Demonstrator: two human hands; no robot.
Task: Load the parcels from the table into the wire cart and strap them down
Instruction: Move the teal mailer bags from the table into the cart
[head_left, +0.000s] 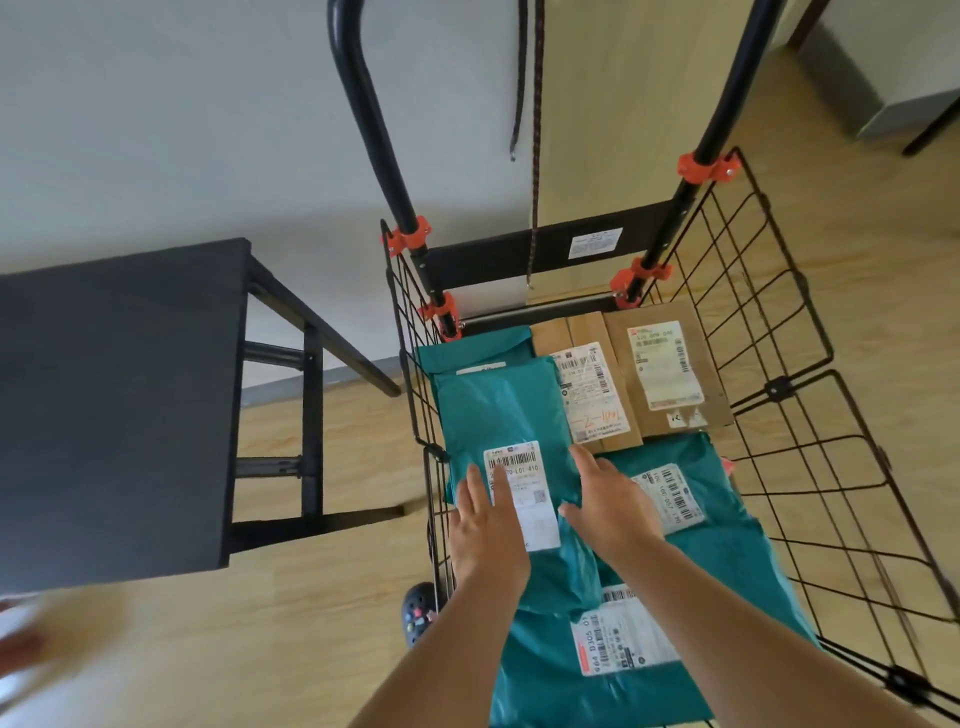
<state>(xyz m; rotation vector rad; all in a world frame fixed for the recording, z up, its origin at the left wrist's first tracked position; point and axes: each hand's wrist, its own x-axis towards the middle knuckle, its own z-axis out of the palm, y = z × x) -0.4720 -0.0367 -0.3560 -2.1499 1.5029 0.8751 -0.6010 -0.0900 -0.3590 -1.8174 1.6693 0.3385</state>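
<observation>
Left hand (488, 525) and right hand (610, 506) press flat, fingers straight, on the teal parcel (498, 410) lying lengthwise toward the back of the wire cart (777, 388).

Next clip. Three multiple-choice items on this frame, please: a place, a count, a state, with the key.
1. Where in the cart are the cardboard boxes? A) far end, by the handle posts B) near end C) outside it
2. How many cardboard boxes show? A) one B) two C) four
3. How are the hands held? A) fists B) open and flat C) pinching a strap
Key: 1 A, they lie by the posts; 2 B, two sit side by side; 3 B, left hand and right hand lie flat on teal parcels.
</observation>
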